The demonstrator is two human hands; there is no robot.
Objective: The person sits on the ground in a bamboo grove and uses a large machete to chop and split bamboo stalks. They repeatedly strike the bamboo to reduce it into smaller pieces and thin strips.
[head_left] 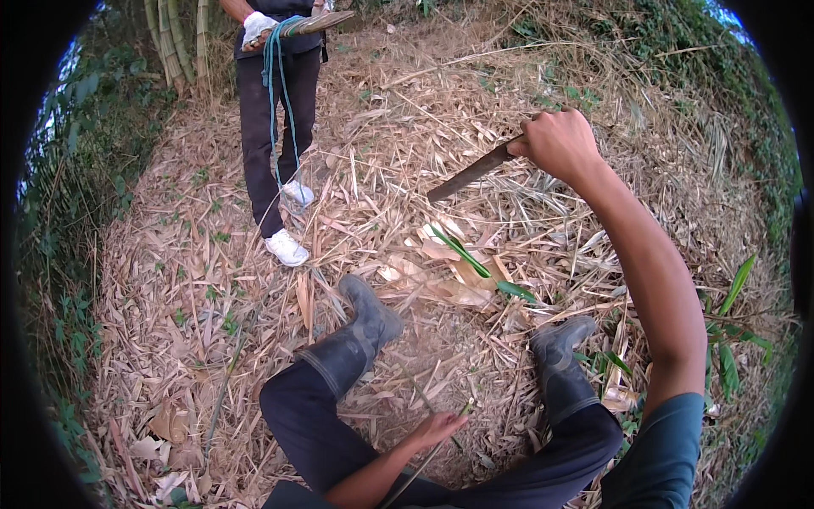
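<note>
My right hand (560,142) is raised to the right, its fingers wrapped round the handle of a machete (473,174). The dark blade points down and to the left, well above the ground. Low between my knees, my left hand (434,429) pinches a thin green stalk (468,408), whose pale end sticks out past the fingers. A long slender stem (414,480) runs below that hand toward my lap; whether it is the same piece I cannot tell. The machete and the stalk are far apart.
Dry bamboo leaves (356,212) cover the ground. Green strips (462,252) lie ahead, between my rubber boots (360,327). At the far left stands another person (275,110) in white gloves, holding a piece of wood (314,24) and blue rope (270,64). Bamboo stems (174,42) rise behind.
</note>
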